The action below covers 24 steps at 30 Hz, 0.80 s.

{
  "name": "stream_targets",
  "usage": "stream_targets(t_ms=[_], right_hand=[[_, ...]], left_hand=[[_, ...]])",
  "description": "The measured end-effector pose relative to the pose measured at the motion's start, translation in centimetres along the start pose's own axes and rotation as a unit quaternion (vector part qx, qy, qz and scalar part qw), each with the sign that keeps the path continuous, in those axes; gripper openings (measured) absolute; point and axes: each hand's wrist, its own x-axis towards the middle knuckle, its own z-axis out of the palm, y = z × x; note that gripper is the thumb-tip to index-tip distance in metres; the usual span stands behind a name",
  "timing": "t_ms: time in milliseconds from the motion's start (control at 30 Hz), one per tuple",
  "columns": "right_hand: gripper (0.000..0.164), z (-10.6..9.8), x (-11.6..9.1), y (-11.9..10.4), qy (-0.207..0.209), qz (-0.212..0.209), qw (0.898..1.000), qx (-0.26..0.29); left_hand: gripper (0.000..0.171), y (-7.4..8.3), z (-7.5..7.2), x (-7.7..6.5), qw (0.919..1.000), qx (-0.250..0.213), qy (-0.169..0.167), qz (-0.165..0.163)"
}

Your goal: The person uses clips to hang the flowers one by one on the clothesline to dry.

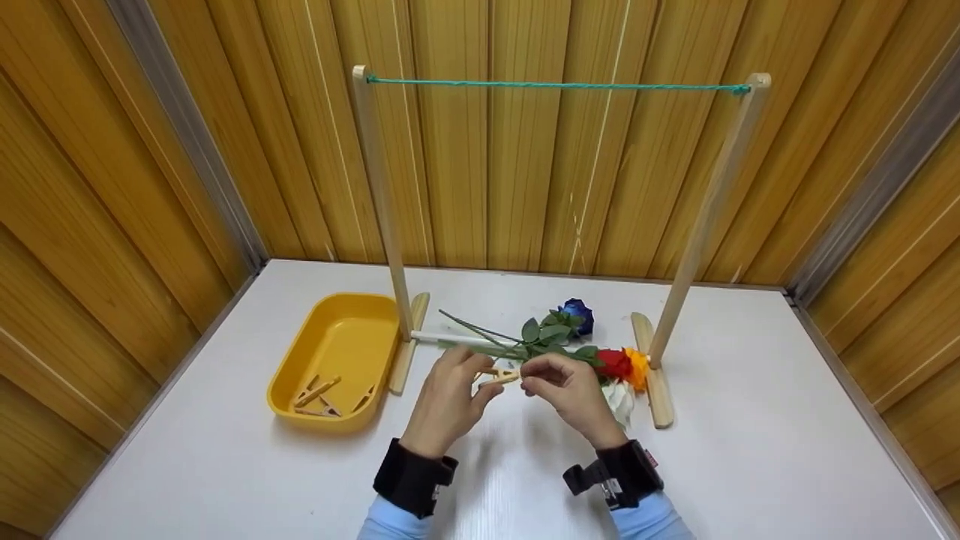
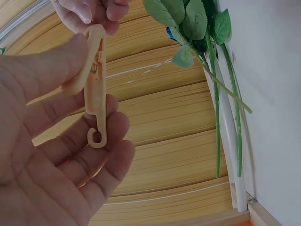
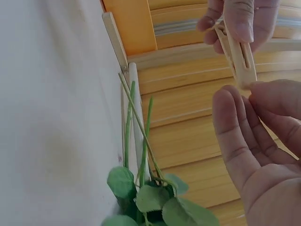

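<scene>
A peach plastic clothespin (image 2: 96,80) with a small hook at one end is held up between both hands, above the table. My left hand (image 1: 451,394) grips its handle end, thumb on one arm and fingers behind the other, as the left wrist view shows. At the opposite tip, the thumb and fingers of my right hand (image 1: 574,394) pinch the clothespin. Just beyond the hands lie artificial roses: a blue rose (image 1: 577,317), a red rose (image 1: 615,364), an orange rose (image 1: 638,369) and a white rose (image 1: 619,401), the last partly hidden by my right hand.
A wooden frame stands behind, its left post (image 1: 386,202) and right post (image 1: 709,217) joined by a green string (image 1: 555,84) on top and a white bar (image 1: 450,339) below. At left, a yellow tray (image 1: 281,375) holds several clothespins (image 1: 319,394).
</scene>
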Motion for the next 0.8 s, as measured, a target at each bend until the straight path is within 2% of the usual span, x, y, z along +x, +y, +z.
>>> stream_targets(t_ms=[133,300,400,533,633,800], right_hand=[[0.012,-0.9,0.3,-0.1,0.033,-0.004,0.997,-0.075],[0.014,-2.0,0.7,-0.5,0.063,-0.009,0.985,-0.159],[0.015,-2.7,1.2,-0.8,0.065,-0.004,0.98,-0.188],[0.014,-3.8,1.7,-1.1,0.044,0.004,0.971,-0.234],[0.013,-4.5,2.1,-1.1,0.024,-0.005,0.958,-0.286],[0.014,-5.2,3.0,-0.7,-0.015,-0.037,0.927,-0.374]], left_hand=[[0.025,-0.1,-0.1,0.1,0.9999,0.002,0.012,-0.008],[0.026,-0.1,-0.4,0.2,0.9995,-0.001,0.022,-0.021],[0.027,-0.1,-0.5,0.2,0.9993,0.0,0.027,-0.025],[0.025,-0.1,-0.7,0.2,0.999,0.0,0.031,-0.031],[0.025,-0.2,-0.8,0.3,0.9989,0.0,0.03,-0.035],[0.026,-0.3,-1.0,0.2,0.9989,0.001,0.032,-0.034]])
